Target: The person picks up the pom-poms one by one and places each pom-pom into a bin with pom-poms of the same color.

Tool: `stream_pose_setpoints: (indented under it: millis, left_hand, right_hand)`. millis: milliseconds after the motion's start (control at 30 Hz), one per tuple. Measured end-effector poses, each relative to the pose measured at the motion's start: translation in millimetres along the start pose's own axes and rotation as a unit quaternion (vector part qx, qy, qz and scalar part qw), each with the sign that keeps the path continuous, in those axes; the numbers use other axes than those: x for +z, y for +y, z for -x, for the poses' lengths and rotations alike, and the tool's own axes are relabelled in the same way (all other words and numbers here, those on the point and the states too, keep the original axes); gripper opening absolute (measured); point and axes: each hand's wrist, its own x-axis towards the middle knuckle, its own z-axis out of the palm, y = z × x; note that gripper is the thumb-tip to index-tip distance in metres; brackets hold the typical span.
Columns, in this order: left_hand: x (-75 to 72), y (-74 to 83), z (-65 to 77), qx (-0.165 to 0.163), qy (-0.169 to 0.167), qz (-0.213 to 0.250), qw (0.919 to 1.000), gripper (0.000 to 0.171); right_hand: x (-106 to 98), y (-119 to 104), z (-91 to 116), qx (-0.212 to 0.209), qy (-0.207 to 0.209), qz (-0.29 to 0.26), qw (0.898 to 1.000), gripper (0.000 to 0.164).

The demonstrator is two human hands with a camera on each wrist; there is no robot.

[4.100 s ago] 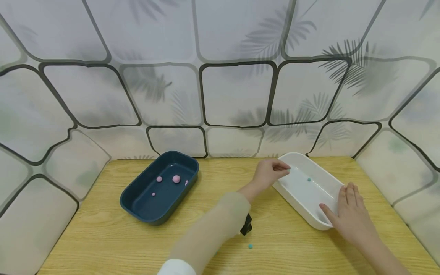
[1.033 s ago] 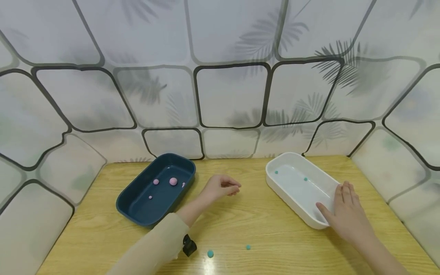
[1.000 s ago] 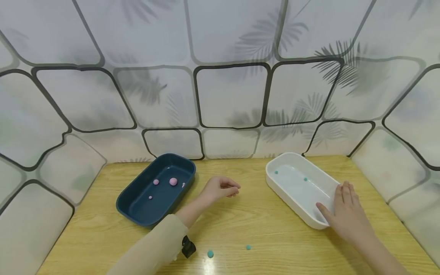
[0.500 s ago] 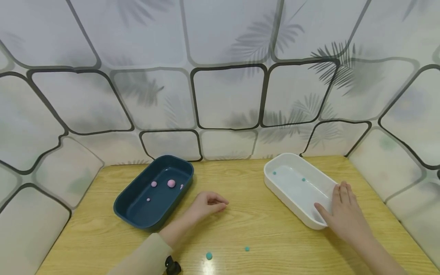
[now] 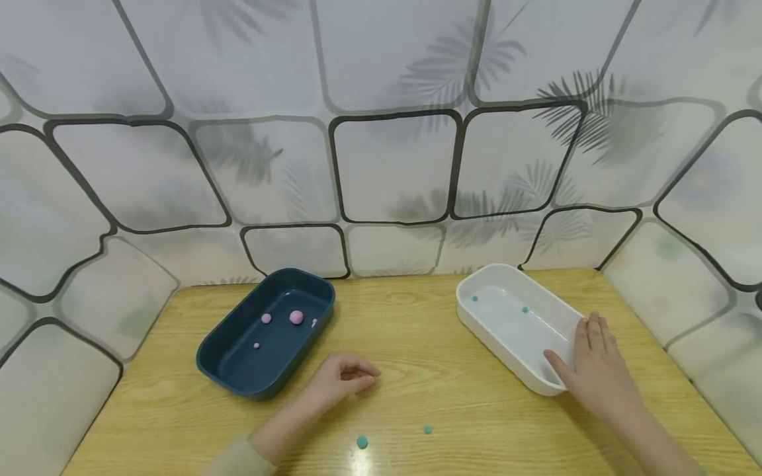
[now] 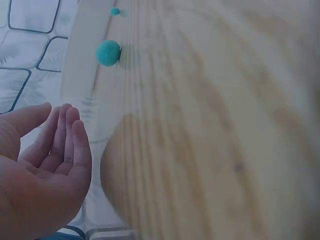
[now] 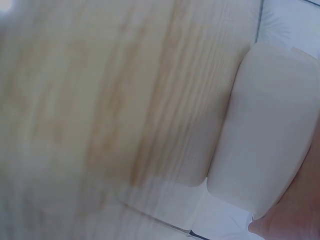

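Far left, the navy tray [image 5: 238, 367] sits on the wood-grain table [image 5: 440, 383], angled, its far end toward the patterned backdrop [image 5: 393, 165]. Inside: a big pink ball [image 5: 296, 317], a mid-size pink ball [image 5: 266, 318] left of it, a tiny pink ball [image 5: 256, 346] nearer the front, and small pink bits [image 5: 314, 322] by the right wall, too small to make out. Next, the left hand [image 5: 342, 380], pale sleeve [image 5: 241, 459] behind it, sits just right of the tray. Grip released: wrist view shows fingers loosely bent, thumb apart from the fingertips, nothing held. In front of it on the table, the larger teal ball [image 5: 362, 442]; right of that, well apart from both trays, the smaller teal ball [image 5: 427, 430]. Then the white tray [image 5: 544, 344], angled the opposite way, with two teal beads in it: one bead [image 5: 474, 299] at the far-left end, the other bead [image 5: 525, 309] mid-floor. Far right, the right hand [image 5: 602, 380] rests on that tray's near-right corner, fingers straight along the right side, thumb over the near rim; not clenched.
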Motion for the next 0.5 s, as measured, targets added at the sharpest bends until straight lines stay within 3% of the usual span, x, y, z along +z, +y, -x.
stream_pose_setpoints:
  millis: [133,333,500]
  left_hand:
    - [-2.5,-0.8,6.5,0.001,-0.009,-0.002,1.0,0.024]
    - [-7.3,-4.0,15.1,0.031,-0.019,-0.021,0.9991,0.022]
    - [-11.3,-5.9,23.1,0.05,-0.046,-0.022,0.9974,0.022]
  right_hand:
    - [0,0,0,0.001,-0.003,0.0,1.0,0.097]
    - [-1,-1,0,0.001,-0.005,-0.003,1.0,0.097]
    - [-1,-1,1,0.0,0.002,-0.005,1.0,0.096]
